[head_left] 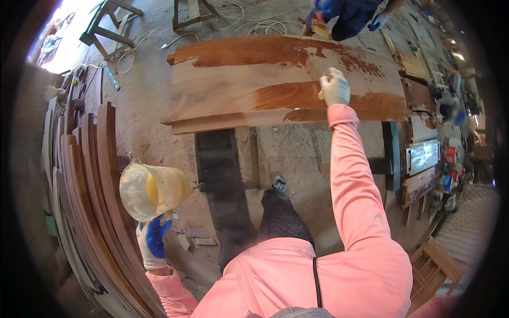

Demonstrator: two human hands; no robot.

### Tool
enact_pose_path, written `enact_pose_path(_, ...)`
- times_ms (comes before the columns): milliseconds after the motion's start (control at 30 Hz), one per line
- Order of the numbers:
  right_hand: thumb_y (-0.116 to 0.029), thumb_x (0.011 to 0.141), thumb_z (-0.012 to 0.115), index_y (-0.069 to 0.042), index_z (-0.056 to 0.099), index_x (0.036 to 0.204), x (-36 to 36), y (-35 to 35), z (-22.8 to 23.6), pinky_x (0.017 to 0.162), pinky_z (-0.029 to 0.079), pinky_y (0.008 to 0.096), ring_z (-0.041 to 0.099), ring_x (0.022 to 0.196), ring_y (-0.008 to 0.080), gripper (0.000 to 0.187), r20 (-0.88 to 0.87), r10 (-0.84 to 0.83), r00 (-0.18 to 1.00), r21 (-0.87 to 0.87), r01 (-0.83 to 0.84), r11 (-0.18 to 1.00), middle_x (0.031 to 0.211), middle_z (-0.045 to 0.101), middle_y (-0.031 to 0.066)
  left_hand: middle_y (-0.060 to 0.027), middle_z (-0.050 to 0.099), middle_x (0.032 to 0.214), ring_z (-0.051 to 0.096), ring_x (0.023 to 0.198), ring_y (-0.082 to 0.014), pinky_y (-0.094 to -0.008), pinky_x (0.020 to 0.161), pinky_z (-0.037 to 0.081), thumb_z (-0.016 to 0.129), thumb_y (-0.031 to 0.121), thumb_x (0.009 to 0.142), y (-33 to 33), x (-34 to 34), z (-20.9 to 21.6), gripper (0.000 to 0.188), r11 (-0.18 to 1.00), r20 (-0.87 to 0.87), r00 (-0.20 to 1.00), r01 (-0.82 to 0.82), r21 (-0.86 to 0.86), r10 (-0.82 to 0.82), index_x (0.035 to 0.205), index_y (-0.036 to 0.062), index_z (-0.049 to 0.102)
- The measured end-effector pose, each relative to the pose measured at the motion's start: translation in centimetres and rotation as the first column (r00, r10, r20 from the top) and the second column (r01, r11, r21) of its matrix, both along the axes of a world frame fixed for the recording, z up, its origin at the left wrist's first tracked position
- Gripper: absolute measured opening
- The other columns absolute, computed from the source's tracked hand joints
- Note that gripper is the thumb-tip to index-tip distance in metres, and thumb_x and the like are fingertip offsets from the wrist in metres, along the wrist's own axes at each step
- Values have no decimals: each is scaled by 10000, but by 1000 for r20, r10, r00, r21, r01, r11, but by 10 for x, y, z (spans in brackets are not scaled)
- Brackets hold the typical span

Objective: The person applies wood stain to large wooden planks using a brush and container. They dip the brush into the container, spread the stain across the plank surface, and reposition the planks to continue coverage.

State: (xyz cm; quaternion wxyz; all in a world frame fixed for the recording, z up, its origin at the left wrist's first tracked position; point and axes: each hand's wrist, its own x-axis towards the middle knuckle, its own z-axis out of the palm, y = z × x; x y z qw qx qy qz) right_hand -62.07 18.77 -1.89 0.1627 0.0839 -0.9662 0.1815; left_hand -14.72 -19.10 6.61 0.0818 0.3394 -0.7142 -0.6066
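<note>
My left hand [152, 241], in a white glove with a blue palm, grips the edge of a cloudy plastic bucket [169, 183]. The bucket is tipped toward me, and a little yellowish liquid shows inside. At the end of my outstretched arm, my right hand [335, 87], gloved in white, is closed over a wooden board [212, 87]. What its fingers hold is hidden beneath the glove. Reddish-brown wet streaks cover the board's far strip and the near right part around my right hand; pale bare wood shows between them.
Across the board, another person in blue [344, 18] holds a paintbrush [319, 24]. Dark trestles [217, 159] support the board. Long planks [90, 175] stand stacked at left. Cables [265, 25] lie on the floor beyond; a wooden frame [435, 270] is at lower right.
</note>
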Motion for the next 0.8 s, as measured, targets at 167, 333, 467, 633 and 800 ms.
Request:
enact_pose_path(167,-205,812,625,-96,632,872,117,-225,-51,736,559,434,654,875,311,125,68,483,873,217,-485,847,896,641,121,-101,631,1136,650,1005,-214,-399,849,578,573,91,929,-52,31,-20,324,981,53,999,-15,195,4,1233,-18,552)
enact_pose_path(333,-160,825,653,-54,635,942,161,-273,-62,669,544,373,663,710,255,159,140,301,943,-749,-97,655,801,673,129,-91,646,1116,656,989,-211,-376,850,570,581,71,910,-91,38,-28,312,916,109,994,-43,398,-1,1208,-21,572)
enact_pose_path(467,-56,839,637,-36,613,893,130,-115,-44,557,509,308,595,584,148,62,373,-9,928,-838,340,426,711,634,70,-91,654,1110,661,983,-213,-369,853,565,585,74,910,-108,42,-28,312,950,52,977,186,251,-205,1207,-22,578)
enact_pose_path(633,-59,905,591,-52,557,887,153,-94,-69,665,498,338,611,739,160,39,8,-517,856,-994,65,93,871,644,93,-102,655,1130,661,1001,-225,-375,856,565,583,76,908,-111,37,-26,332,923,103,972,161,348,-209,1224,-24,572)
enact_pose_path(800,-1,885,616,-63,535,874,228,-254,-110,718,539,325,556,762,133,102,222,-37,974,-975,222,-15,854,532,29,-114,646,1157,657,1019,-238,-399,871,565,583,79,900,-88,24,-19,361,924,112,973,154,349,-204,1242,-32,556)
